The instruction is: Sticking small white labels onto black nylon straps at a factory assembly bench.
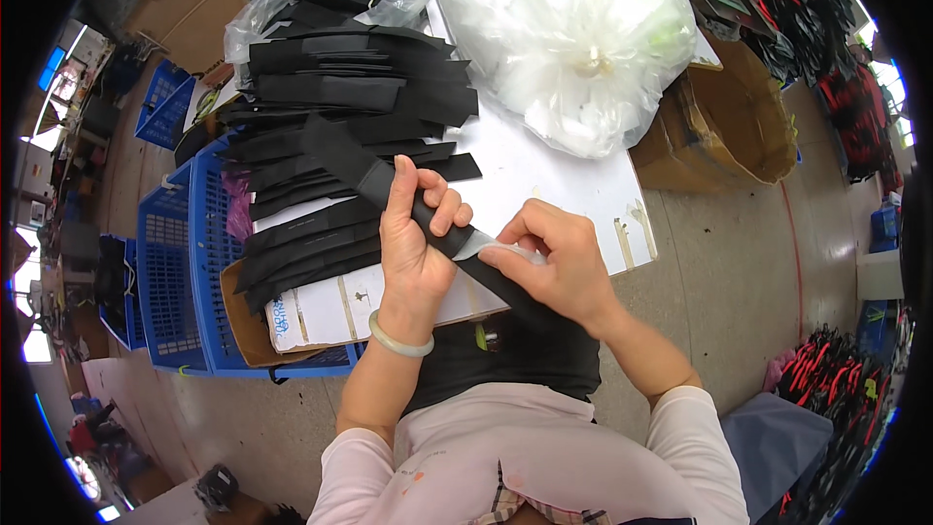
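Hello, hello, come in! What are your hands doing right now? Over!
Left hand gripping a long black strip. Right hand pinching a small pale piece against it. Pile of black strips behind, nothing blocking.

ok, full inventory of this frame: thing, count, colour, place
long black fabric strap: one, black, gripped in both hands
small clear plastic film piece: one, translucent, on the strap at the right fingers
pile of black fabric straps: many, black, worktable left
white worktable: one, white, centre
large clear plastic bag: one, translucent white, table top right
blue plastic crates: several, blue, left of table
brown cardboard box: one, brown, right of table
left hand: pale green bangle, holding strap
right hand: pinching film
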